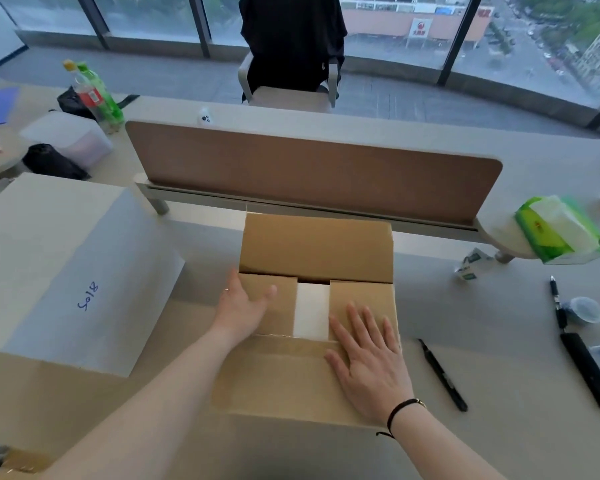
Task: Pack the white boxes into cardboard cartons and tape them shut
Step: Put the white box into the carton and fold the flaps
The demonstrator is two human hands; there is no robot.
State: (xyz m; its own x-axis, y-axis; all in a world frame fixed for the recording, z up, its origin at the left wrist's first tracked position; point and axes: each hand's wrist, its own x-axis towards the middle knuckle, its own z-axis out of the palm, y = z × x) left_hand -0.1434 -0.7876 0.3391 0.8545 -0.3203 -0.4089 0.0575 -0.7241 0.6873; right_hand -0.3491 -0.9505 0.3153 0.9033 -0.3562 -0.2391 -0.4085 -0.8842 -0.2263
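Pressing palm-down with fingers spread flat, the right hand (368, 362) lies on the right inner flap of the brown cardboard carton (312, 375), while the left hand (243, 306), open and gripping nothing (thumb out over the flap), rests against the left inner flap. Between the two hands a white box (311, 311) shows through the gap inside the carton; the far flap stands up beyond both hands.

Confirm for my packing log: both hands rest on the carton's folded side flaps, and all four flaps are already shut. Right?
Not quite. The head view shows the far flap upright, with the white box showing between the side flaps. The left hand and right hand do rest on the carton.
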